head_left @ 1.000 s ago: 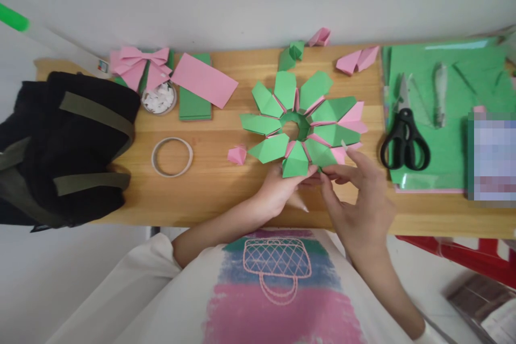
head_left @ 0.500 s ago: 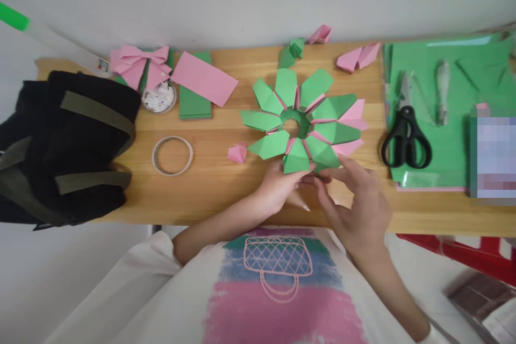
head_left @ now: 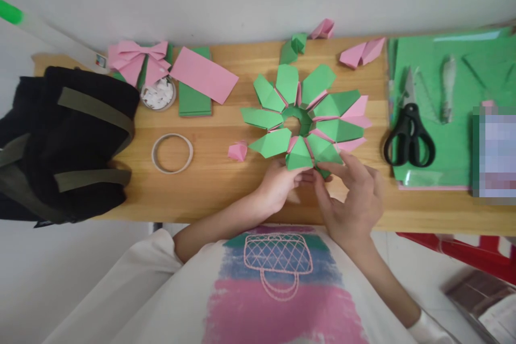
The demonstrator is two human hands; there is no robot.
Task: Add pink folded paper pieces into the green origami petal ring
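Note:
A ring-shaped paper flower [head_left: 300,118] of green petals with pink folded pieces between them lies over the middle of the table. My left hand [head_left: 278,185] grips its near edge, with the fingertips partly hidden under a green petal. My right hand [head_left: 352,196] pinches the near right petal between thumb and fingers, where a small dark green fold shows. To the left of the flower sits a small folded pink paper piece [head_left: 237,151]. Beyond it stand a folded green piece [head_left: 293,49] and two pink ones, the nearer being a pink folded paper [head_left: 363,54].
Black-handled scissors [head_left: 410,134] and a white-handled tool [head_left: 448,88] rest on green sheets [head_left: 455,166] at right. At left are a tape ring [head_left: 172,172], a black bag [head_left: 80,145], a pink bow [head_left: 139,59], a dish of white bits [head_left: 158,93] and a pink card [head_left: 204,75].
My right hand has shifted slightly and its fingers have closed in on the near right petal. The dark green fold there shows more. The view has moved a little.

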